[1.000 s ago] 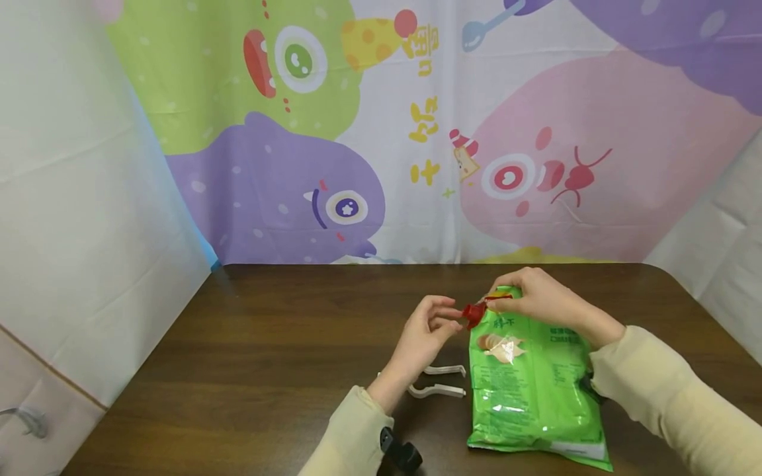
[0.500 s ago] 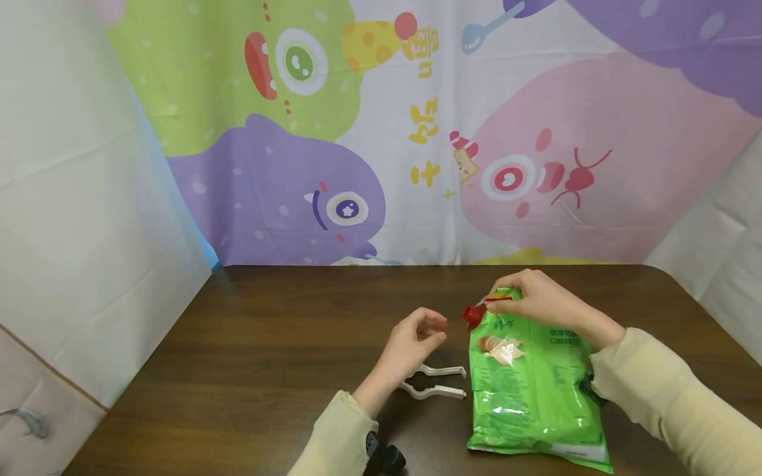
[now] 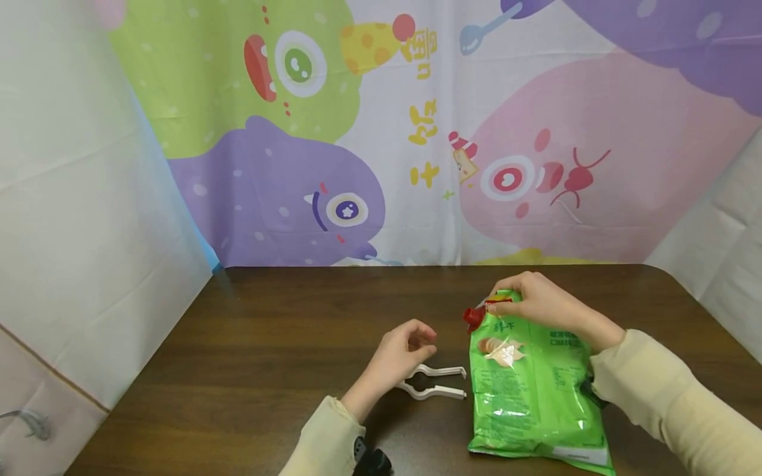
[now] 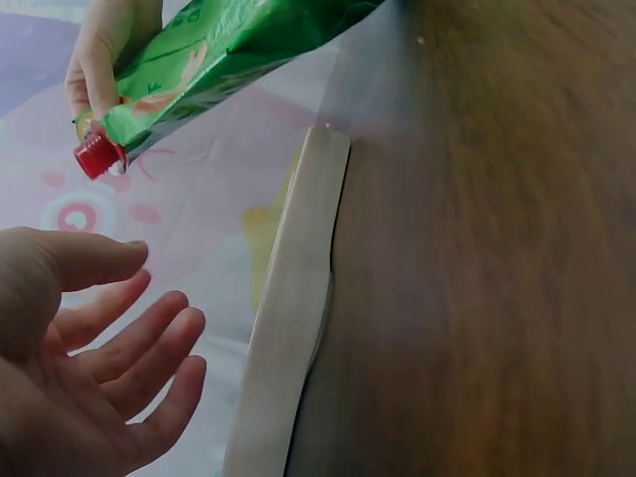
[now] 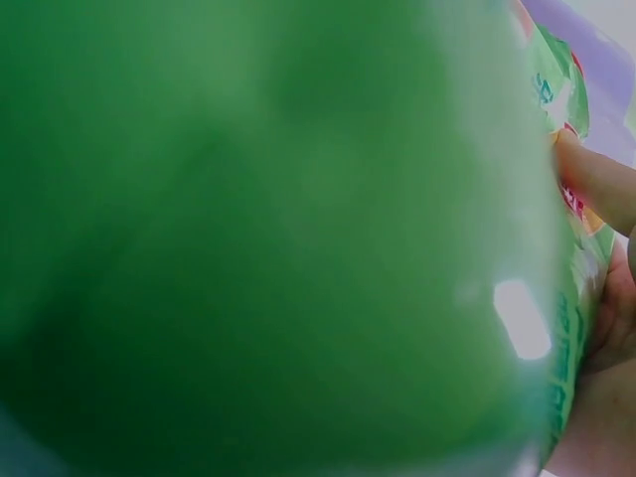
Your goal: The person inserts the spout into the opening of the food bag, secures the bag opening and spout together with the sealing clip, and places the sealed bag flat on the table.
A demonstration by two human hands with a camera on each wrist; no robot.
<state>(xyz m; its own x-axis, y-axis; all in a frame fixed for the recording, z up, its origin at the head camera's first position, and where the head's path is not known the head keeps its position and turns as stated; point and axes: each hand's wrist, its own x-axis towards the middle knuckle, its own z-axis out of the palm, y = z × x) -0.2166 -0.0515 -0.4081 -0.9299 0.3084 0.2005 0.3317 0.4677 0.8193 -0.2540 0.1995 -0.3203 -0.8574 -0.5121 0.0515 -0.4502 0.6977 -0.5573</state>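
A glossy green snack bag (image 3: 536, 390) leans slightly to the left on the wooden table, with printed text and a light food picture. My right hand (image 3: 538, 301) pinches its top edge, thumb on the front. At the bag's upper left corner sticks out a red spout (image 3: 473, 317), seen with its hollow end in the left wrist view (image 4: 97, 154). My left hand (image 3: 401, 354) is apart from the bag, fingers loosely bent and holding nothing. Below it lies a white two-armed clip (image 3: 434, 391), spread apart, one arm ending in a hook; its near end is hidden behind the hand.
The brown tabletop (image 3: 268, 383) ends at a patterned cloth backdrop (image 3: 417, 218). A pale cloth wall (image 3: 89, 198) stands at the left. In the right wrist view the green bag (image 5: 278, 238) fills most of the picture.
My left hand has drawn back from the red spout, down and to the left, and come over the white clip. The right hand and the bag stay in place.
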